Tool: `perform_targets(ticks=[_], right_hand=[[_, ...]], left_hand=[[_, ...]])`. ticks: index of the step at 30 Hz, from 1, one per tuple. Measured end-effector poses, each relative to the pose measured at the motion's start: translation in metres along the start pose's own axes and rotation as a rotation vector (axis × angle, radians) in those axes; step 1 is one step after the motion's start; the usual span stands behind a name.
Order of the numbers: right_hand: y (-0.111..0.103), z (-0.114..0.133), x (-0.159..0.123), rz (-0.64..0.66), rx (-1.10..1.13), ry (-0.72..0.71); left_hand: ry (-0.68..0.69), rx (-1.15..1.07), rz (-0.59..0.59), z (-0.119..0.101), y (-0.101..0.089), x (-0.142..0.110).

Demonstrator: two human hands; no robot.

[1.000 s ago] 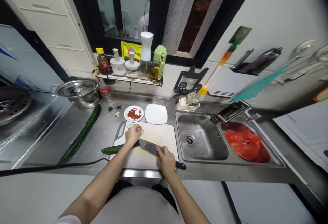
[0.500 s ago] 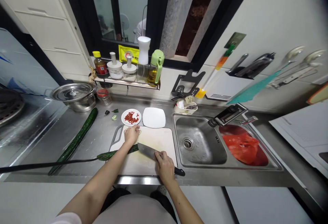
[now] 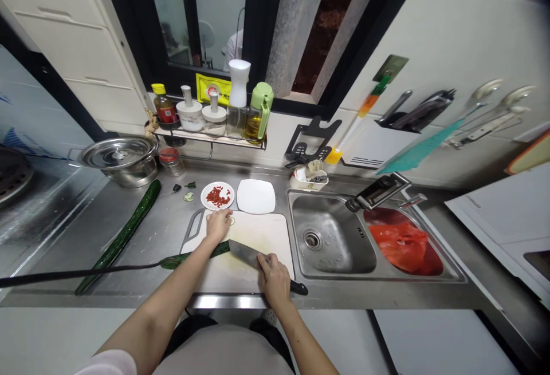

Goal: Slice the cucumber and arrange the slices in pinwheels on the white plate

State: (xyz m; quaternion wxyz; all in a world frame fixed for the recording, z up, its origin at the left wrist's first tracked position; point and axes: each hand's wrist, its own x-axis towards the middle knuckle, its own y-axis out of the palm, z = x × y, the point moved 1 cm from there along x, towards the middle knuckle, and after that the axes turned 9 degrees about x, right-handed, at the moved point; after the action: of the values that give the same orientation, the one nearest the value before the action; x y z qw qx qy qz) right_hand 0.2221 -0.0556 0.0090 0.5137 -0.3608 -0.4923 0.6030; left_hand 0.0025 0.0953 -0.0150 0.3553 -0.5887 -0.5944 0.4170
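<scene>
My right hand (image 3: 273, 279) grips a black-handled kitchen knife (image 3: 244, 253); its blade lies across the white cutting board (image 3: 258, 237) beside the cut end of a cucumber (image 3: 189, 257). My left hand (image 3: 217, 224) rests at the board's far left, fingers curled over several thin cucumber slices (image 3: 232, 221). A round white plate of chopped red chilli (image 3: 217, 196) and an empty square white plate (image 3: 256, 196) sit just behind the board.
A second long cucumber (image 3: 122, 234) lies on the steel counter to the left, near a lidded steel pot (image 3: 118, 159). A black cable (image 3: 73, 275) runs along the counter's front edge. The sink (image 3: 330, 243) is to the right, with a red bag (image 3: 404, 243) in its second basin. Condiment bottles (image 3: 215, 111) stand on a shelf.
My left hand has slid a little further toward the board's far left over the slices. The knife and right hand have barely moved.
</scene>
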Motion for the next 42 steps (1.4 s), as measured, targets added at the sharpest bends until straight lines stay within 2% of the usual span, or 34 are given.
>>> perform_targets(ticks=[9,14,17,35,42], right_hand=[[0.000,-0.001,-0.001,0.004,0.010,0.009],[0.001,-0.001,0.000,-0.007,0.017,0.008],[0.003,-0.002,0.000,-0.012,0.018,0.017],[0.002,-0.003,0.000,0.015,0.021,0.039],[0.003,-0.003,0.000,0.016,0.020,0.038]], left_hand=[[0.086,0.097,-0.047,0.003,-0.004,-0.008],[0.242,0.136,-0.012,0.013,-0.010,-0.013],[0.288,0.153,0.001,0.015,-0.011,-0.013],[0.349,0.083,0.009,0.019,-0.002,-0.008],[0.349,0.127,0.015,0.017,-0.001,-0.007]])
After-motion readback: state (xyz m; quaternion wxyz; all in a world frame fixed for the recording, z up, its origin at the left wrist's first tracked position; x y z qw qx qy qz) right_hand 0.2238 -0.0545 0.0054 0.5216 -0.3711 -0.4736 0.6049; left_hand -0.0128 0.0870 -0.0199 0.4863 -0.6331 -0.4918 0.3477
